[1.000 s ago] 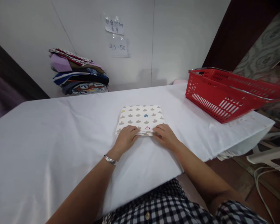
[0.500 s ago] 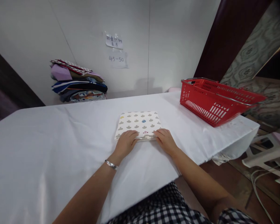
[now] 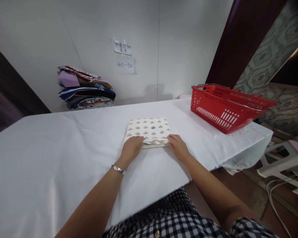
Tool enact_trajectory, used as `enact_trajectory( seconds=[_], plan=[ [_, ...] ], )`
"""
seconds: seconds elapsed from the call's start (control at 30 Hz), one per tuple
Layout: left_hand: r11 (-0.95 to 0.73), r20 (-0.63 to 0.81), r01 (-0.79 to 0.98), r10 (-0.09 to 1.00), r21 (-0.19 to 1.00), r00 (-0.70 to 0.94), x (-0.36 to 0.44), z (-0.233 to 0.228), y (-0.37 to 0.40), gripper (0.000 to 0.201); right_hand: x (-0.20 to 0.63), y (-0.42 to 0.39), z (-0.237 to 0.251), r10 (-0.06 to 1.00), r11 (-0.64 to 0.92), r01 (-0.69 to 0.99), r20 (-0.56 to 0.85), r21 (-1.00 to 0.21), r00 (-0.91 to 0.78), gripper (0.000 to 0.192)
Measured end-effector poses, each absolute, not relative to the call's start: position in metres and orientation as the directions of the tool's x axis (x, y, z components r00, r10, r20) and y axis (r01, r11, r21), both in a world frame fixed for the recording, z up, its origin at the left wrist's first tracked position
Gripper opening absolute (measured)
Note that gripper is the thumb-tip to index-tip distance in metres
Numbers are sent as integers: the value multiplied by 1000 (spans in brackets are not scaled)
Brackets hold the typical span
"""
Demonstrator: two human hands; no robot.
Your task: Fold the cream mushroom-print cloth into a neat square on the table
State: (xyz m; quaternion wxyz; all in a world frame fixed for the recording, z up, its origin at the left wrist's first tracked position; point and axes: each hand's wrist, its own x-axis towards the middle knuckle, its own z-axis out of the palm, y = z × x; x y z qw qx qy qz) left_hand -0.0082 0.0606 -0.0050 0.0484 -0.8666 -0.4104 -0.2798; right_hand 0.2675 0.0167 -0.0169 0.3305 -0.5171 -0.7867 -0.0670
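A folded white cloth printed with small grey shapes lies in the middle of the white-covered table. My left hand grips its near left corner, fingers curled over the edge. My right hand holds the near right corner in the same way. The near edge of the cloth is raised slightly off the table between my hands, showing its stacked layers.
A pile of folded colourful clothes sits at the back left against the wall. A red plastic basket stands at the table's right end. Two paper notes are taped to the wall. A white stool stands on the floor at right.
Both hands have closed on the cloth's near edge and lifted it a little. The cloth has shifted slightly away from me.
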Motion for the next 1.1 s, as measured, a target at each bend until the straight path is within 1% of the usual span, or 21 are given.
enact_trajectory(
  seconds=[0.2, 0.33, 0.4, 0.47, 0.67, 0.83, 0.93, 1.0, 1.1],
  plan=[
    [-651, 523, 748, 686, 131, 506, -8, -7, 62, 31, 271, 21, -15, 759, 457, 858, 606, -235, -238, 27],
    [-636, 507, 761, 702, 130, 500, -16, -6, 62, 34, 275, 17, -17, 812, 386, 901, 536, -196, -231, 28],
    [-610, 492, 780, 726, 140, 480, -22, -6, 63, 37, 277, 16, -18, 841, 330, 924, 504, -191, -196, 29],
    [-580, 472, 799, 754, 155, 456, -29, -6, 64, 37, 278, 16, -19, 855, 312, 928, 485, -202, -182, 30],
    [-536, 388, 803, 820, 261, 422, -44, -9, 67, 37, 279, 24, -22, 832, 376, 884, 520, -276, -192, 30],
    [-514, 317, 794, 850, 326, 421, -49, -9, 66, 40, 283, 22, -29, 839, 418, 848, 497, -327, -222, 36],
    [-525, 335, 782, 842, 336, 422, -46, -2, 67, 39, 286, 23, -28, 828, 443, 827, 511, -346, -231, 38],
    [-527, 372, 786, 835, 324, 406, -43, 5, 68, 38, 287, 26, -25, 796, 467, 816, 563, -340, -221, 37],
    [-498, 448, 822, 824, 277, 348, -38, 9, 67, 39, 287, 32, -23, 735, 476, 829, 651, -295, -190, 36]
  ],
)
